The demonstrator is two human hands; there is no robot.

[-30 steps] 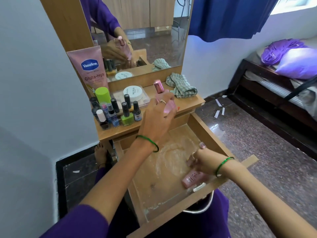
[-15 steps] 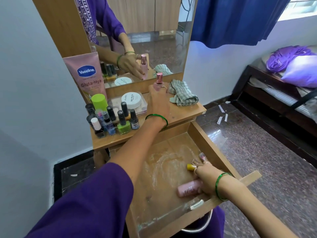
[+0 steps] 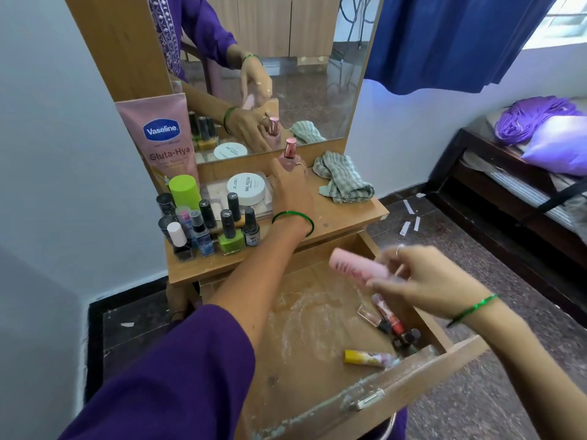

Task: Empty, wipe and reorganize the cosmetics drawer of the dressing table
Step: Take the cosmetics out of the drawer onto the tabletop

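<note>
The open wooden drawer shows a dusty white-smeared floor. A yellow-capped tube, a red lipstick and small dark bottles lie in its right corner. My left hand reaches across the dressing table top and holds a pink perfume bottle with a rose cap standing near the mirror. My right hand holds a pink tube lifted above the drawer.
Nail polish bottles, a Vaseline tube, a green-capped bottle and a white jar crowd the top's left. A striped cloth lies at its right. A bed stands at right.
My left hand carried the perfume bottle from above the drawer to the back of the table top. My right hand lifted the pink tube out of the drawer, uncovering small items beneath.
</note>
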